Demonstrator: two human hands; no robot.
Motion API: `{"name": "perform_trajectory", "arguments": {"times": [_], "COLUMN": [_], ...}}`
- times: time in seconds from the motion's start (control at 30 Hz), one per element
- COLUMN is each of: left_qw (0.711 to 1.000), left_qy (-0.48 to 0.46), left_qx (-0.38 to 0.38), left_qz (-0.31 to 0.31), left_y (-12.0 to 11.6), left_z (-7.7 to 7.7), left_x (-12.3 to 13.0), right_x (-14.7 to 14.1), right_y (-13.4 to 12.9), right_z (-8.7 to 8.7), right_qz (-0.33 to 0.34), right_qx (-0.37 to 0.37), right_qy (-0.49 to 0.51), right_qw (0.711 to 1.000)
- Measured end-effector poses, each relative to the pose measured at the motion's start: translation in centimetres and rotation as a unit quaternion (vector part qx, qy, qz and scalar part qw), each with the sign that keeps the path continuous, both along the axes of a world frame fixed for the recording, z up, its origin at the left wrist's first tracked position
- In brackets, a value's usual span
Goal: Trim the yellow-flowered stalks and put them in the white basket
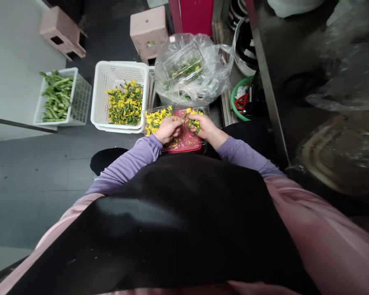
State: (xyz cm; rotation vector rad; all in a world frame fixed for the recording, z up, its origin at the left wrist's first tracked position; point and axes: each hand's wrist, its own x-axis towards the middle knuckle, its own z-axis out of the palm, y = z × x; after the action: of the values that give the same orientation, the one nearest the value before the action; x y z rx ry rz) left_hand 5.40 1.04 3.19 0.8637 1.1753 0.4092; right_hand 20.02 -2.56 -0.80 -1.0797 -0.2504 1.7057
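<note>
Over a red tray [189,143] with a clear plastic liner, my two hands nearly meet. My right hand [202,126] is closed around several small green pieces with yellow blossoms [194,119], which look like baby cucumbers in flower. My left hand [168,129] pinches at the tip of one small green piece [184,116] between the hands; its fingertips partly hide it. Loose yellow blossoms [156,119] are heaped in the tray's left side, partly behind my left hand. Bits of green and yellow lie scattered on the right side.
Left of the tray, a white basket [99,96] holds many flowering green pieces; farther left, another white basket [81,96] holds long green vegetables. A clear plastic bag [217,78] with a box inside stands beyond the tray. A green basin [233,100], a metal-edged shelf [269,88] and pink stools [149,30] stand around.
</note>
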Motion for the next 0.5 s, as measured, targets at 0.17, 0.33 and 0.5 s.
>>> {"name": "perform_trajectory", "arguments": {"times": [0.17, 0.33, 0.5], "left_qw": [0.989, 0.987, 0.989], "left_qy": [0.079, 0.085, 0.069], "left_qx": [0.099, 0.104, 0.102], "left_qz": [-0.077, -0.09, -0.081], "left_y": [-0.4, -0.6, -0.5], "left_z": [-0.2, 0.5, 0.9], "left_x": [0.1, 0.3, 0.5], "right_x": [-0.2, 0.1, 0.0], "right_y": [-0.4, -0.2, 0.1], "right_z": [-0.1, -0.1, 0.0], "right_qz": [0.001, -0.007, 0.032], "right_qx": [0.035, 0.003, -0.022], "right_qy": [-0.064, -0.066, -0.041], "right_qw": [0.997, 0.998, 0.998]}}
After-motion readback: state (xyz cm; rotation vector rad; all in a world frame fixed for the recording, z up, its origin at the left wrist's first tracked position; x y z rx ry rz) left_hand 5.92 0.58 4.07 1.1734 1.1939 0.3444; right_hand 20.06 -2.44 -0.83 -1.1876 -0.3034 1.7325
